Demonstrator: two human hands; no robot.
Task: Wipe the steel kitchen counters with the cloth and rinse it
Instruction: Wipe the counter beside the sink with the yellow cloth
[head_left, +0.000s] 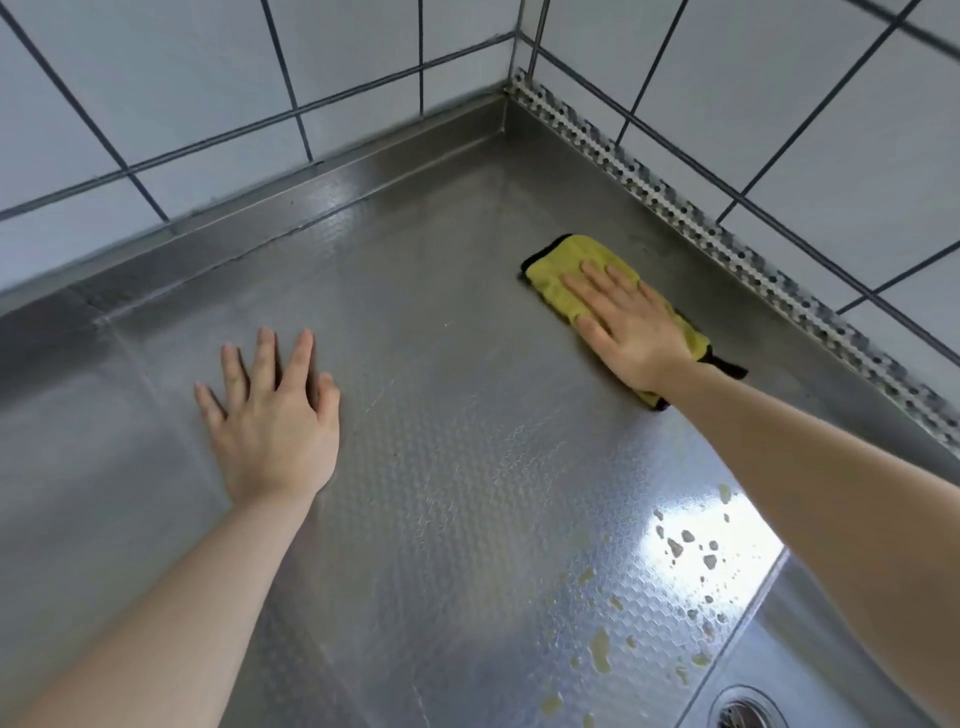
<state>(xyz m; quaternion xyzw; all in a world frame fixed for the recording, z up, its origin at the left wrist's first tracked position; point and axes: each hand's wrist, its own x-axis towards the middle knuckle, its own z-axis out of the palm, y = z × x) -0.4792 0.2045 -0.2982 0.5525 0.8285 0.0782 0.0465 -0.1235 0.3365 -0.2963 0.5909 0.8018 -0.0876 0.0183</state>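
Observation:
A yellow cloth with a black edge lies flat on the steel counter, toward the right wall. My right hand presses down on it, palm flat and fingers spread, covering its near half. My left hand rests flat on the bare counter at the left, fingers apart, holding nothing. Yellowish wet spots dot the counter near the front right.
White tiled walls meet in a corner at the back. A perforated metal strip runs along the right wall. A sink basin with a drain sits at the bottom right, beyond a raised seam.

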